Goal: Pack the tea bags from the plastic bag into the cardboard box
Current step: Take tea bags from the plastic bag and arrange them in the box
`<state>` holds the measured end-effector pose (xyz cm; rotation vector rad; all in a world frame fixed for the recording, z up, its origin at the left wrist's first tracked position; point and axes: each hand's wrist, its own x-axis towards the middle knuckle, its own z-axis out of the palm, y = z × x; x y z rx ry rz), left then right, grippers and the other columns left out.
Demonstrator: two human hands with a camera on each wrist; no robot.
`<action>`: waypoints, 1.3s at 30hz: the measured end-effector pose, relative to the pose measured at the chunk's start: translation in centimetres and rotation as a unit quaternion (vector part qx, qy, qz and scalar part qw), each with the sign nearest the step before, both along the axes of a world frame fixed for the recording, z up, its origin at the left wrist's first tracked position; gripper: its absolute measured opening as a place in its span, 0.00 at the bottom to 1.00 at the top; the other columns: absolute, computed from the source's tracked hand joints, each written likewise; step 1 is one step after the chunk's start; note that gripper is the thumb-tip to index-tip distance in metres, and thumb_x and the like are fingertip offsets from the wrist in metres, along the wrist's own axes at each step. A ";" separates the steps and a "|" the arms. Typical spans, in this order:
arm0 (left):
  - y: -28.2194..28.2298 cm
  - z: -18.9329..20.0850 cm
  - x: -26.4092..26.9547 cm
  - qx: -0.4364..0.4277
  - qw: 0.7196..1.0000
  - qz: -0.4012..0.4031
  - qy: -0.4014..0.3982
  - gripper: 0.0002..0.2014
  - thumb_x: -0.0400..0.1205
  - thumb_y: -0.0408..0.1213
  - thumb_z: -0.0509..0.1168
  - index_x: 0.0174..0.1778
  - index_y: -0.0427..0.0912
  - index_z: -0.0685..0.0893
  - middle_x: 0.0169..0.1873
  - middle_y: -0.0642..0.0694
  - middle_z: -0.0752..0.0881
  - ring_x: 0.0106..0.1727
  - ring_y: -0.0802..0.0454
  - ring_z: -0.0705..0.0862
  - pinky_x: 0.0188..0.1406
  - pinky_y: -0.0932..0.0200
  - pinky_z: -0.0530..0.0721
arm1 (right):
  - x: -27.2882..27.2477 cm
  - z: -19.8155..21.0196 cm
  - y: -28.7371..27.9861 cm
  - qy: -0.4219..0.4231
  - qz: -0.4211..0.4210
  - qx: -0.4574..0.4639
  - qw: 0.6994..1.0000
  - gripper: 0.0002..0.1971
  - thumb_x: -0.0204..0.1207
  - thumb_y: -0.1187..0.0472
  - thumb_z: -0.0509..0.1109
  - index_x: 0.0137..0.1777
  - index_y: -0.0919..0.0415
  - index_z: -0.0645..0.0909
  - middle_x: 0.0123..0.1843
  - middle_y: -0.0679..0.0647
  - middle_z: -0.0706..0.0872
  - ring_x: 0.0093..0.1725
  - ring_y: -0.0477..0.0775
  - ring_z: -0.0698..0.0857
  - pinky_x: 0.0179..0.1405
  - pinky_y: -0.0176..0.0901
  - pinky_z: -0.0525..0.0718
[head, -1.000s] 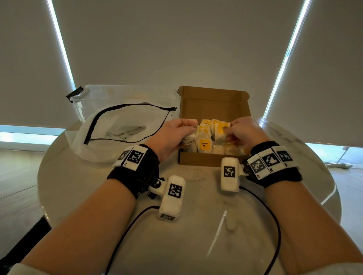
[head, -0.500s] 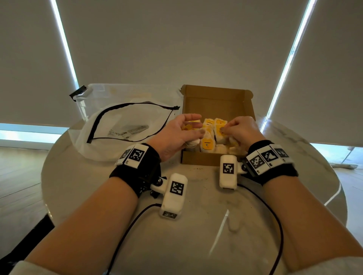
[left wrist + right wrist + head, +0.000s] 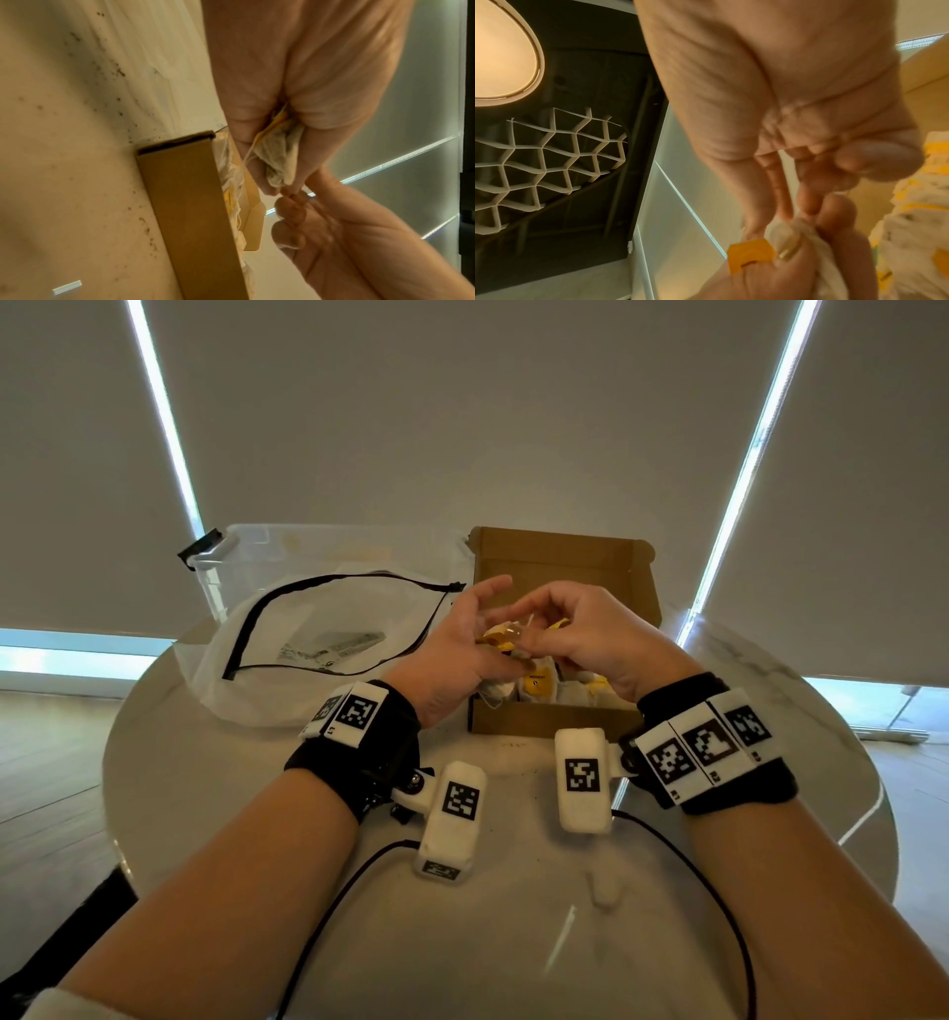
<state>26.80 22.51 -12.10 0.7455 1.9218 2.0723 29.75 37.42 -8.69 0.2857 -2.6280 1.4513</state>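
The brown cardboard box (image 3: 544, 719) stands open on the table, its lid up at the back, with several yellow-tagged tea bags (image 3: 536, 683) inside. Just above the box my left hand (image 3: 464, 634) holds one tea bag (image 3: 280, 150) pinched between thumb and fingers, its string hanging down. My right hand (image 3: 534, 629) meets it from the right and its curled fingers pinch the same tea bag next to the yellow tag (image 3: 749, 253). The plastic bag (image 3: 308, 649), translucent with a black zip, lies flat to the left of the box.
A clear plastic bin (image 3: 246, 557) stands behind the plastic bag at the back left. Everything sits on a round pale marble table (image 3: 462, 942), with its edge close on both sides. Dark crumbs dot the tabletop (image 3: 77, 142) in front of the box.
Both hands have risen out of the box. The left hand now holds a tea bag above it, and the right hand has moved in to pinch the same bag.
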 end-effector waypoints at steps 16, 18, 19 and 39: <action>0.1 -0.1 -0.1 -0.023 0.999 -0.001 0.022 0.41 0.71 0.15 0.68 0.76 0.49 0.63 0.68 0.47 0.77 0.63 0.48 0.82 0.56 0.52 0.85 | -0.3 -0.3 0.1 -0.088 -0.080 -0.078 0.990 0.03 0.73 0.64 0.74 0.42 0.57 0.82 0.40 0.54 0.83 0.39 0.51 0.80 0.36 0.41 0.79; 0.0 -0.1 -0.2 -0.013 1.000 0.017 0.007 0.35 0.73 0.17 0.68 0.73 0.47 0.66 0.65 0.46 0.80 0.62 0.46 0.83 0.58 0.50 0.85 | -0.5 0.0 0.7 -0.077 -0.110 -0.102 0.986 0.03 0.73 0.65 0.73 0.41 0.58 0.82 0.35 0.52 0.82 0.32 0.47 0.78 0.31 0.38 0.79; 0.0 -0.1 -0.2 -0.006 1.000 0.027 -0.009 0.32 0.75 0.18 0.67 0.71 0.45 0.68 0.63 0.44 0.82 0.60 0.45 0.84 0.57 0.50 0.86 | -0.6 0.1 1.0 -0.075 -0.125 -0.119 0.982 0.03 0.74 0.65 0.73 0.41 0.58 0.82 0.35 0.53 0.83 0.30 0.46 0.78 0.29 0.37 0.80; 0.1 0.1 -0.8 0.072 0.979 0.088 -0.171 0.10 0.88 0.41 0.55 0.51 0.42 0.81 0.31 0.48 0.75 0.31 0.57 0.74 0.40 0.61 0.78 | -4.3 -3.6 4.4 -0.105 -0.256 -0.054 0.959 0.05 0.74 0.69 0.73 0.46 0.62 0.79 0.41 0.58 0.84 0.35 0.50 0.83 0.37 0.42 0.87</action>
